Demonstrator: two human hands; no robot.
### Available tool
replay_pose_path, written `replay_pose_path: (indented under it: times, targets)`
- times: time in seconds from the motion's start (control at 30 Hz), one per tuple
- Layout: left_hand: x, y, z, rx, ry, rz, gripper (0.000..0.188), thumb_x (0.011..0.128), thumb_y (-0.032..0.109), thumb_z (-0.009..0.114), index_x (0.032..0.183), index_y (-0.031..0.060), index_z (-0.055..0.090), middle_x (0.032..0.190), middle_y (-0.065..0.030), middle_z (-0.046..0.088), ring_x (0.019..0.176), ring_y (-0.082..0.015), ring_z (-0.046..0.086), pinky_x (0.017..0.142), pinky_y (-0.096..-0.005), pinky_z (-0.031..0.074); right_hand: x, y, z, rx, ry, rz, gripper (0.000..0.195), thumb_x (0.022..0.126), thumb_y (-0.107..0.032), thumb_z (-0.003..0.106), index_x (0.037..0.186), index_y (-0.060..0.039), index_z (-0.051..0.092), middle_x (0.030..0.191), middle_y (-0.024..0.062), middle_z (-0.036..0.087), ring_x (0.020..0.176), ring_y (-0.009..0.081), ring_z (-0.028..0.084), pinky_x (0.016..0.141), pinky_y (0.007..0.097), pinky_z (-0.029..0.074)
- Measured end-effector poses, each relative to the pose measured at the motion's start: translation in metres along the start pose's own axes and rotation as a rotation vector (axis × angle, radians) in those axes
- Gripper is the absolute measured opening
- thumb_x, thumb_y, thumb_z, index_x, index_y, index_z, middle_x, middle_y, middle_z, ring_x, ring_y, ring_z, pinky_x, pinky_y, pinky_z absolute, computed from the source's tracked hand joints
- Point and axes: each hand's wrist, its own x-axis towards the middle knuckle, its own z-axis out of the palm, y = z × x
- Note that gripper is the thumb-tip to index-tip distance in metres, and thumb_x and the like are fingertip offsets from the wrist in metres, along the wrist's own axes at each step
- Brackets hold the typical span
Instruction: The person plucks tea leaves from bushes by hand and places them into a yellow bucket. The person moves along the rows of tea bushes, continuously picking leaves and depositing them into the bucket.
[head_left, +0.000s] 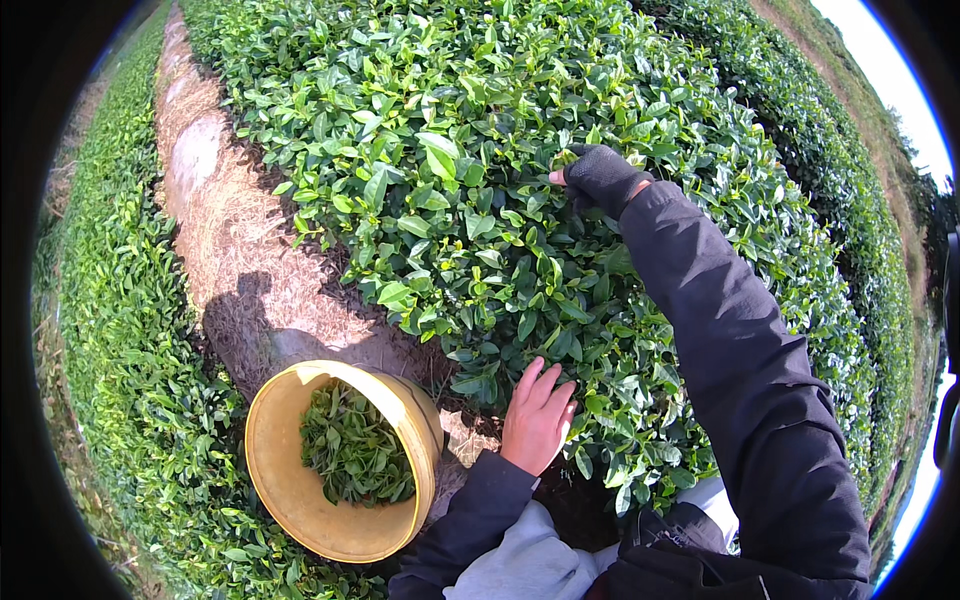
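My right hand (600, 178), in a dark fingerless glove, reaches into the upper part of a tea bush row (480, 225). Its fingers are curled, with a bit of green at the fingertips; what exactly they grip is hard to make out. My bare left hand (538, 416) rests with fingers spread at the near edge of the same bushes, holding nothing visible. Left of it a yellow plastic bucket (274, 480) stands tilted towards me, with picked green leaves (360, 450) lying inside.
A path (225, 195) strewn with dry straw runs up the left side, bearing my shadow. Beyond it grows another hedge row (120, 300). More bush rows (840, 165) lie at the right, with a grassy strip past them.
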Motion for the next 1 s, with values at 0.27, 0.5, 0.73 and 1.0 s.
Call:
replay_pose_path:
  times: [0.27,0.5,0.73,1.0]
  targets:
    - [0.001,0.001,-0.005,0.002,0.001,-0.026,0.031,0.072,0.003,0.073,0.102,0.0021,0.065,0.12,-0.017,0.056,0.123,-0.0413,0.045,0.099,-0.0455,0.042,-0.081,-0.031,0.008,0.49,-0.301,-0.124,0.033,0.084,-0.011,0.069,0.115,-0.0056,0.059,0.073,-0.0012,0.055,0.063,0.0081,0.054,0.06,0.0249,0.05]
    - [-0.001,-0.005,0.003,0.002,-0.013,-0.001,0.031,0.072,0.004,0.073,0.101,0.0018,0.066,0.12,-0.0166,0.057,0.123,-0.0402,0.045,0.099,-0.0449,0.043,0.042,-0.034,-0.039,-0.211,0.431,-0.124,0.043,0.073,-0.028,0.079,0.111,-0.0147,0.065,0.093,0.0127,0.069,0.081,0.0235,0.067,0.075,0.035,0.053]
    - [-0.002,-0.004,0.0,0.032,-0.034,-0.033,0.03,0.073,0.005,0.072,0.102,0.0025,0.065,0.121,-0.0156,0.056,0.123,-0.0393,0.045,0.1,-0.0442,0.043,0.077,-0.034,-0.016,-0.701,0.649,-0.463,0.039,0.076,-0.033,0.073,0.11,-0.0165,0.066,0.101,0.0173,0.067,0.095,0.0344,0.064,0.084,0.0395,0.05]
    - [-0.001,-0.005,-0.001,0.023,0.002,0.0,0.033,0.071,0.004,0.072,0.102,0.0018,0.064,0.119,-0.0146,0.056,0.12,-0.038,0.047,0.095,-0.0447,0.044,0.062,-0.034,-0.008,-0.658,0.449,-0.483,0.031,0.078,-0.027,0.073,0.107,-0.019,0.066,0.102,0.0134,0.067,0.095,0.0328,0.063,0.084,0.0381,0.049]
